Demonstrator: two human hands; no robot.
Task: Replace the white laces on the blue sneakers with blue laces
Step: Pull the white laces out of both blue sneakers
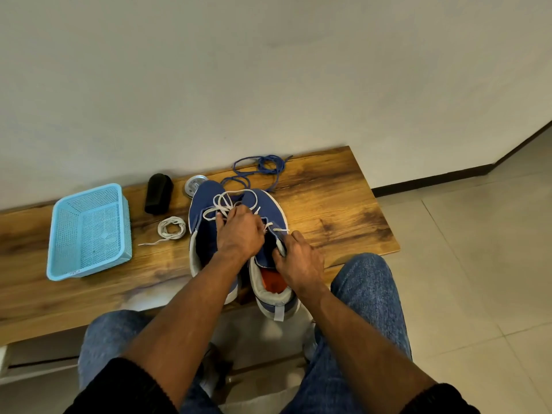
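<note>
Two blue sneakers [209, 222] stand side by side on the wooden bench [334, 204], toes toward the wall; the step in hand appears to be unthreading the white lace [222, 204] from the right-hand sneaker [268, 210].

The left hand [239, 231] lies over the eyelet area with fingers curled, seemingly pinching the white lace; the exact grip is hidden beneath the knuckles. The right hand [301, 261] grips the tongue or collar edge of the right-hand sneaker, holding it steady.

One removed white lace [171, 228] lies coiled on the bench, left of the sneakers; this suggests one sneaker is already stripped. The blue laces [260, 168] lie in a loose tangle behind the sneakers, near the wall, apart from both hands.

Procedure, as judged: draw the lace out one eyelet row at a time, working from the top row toward the toe; pull along the axis of the eyelet, not sideways, to avoid snagging the tip; keep the right hand bracing the sneaker so it does not slide; slacken each crossing before pulling through.

A light blue basket [89, 231], a black cylinder [158, 194] and a round tin [194, 183] stand further left.
</note>
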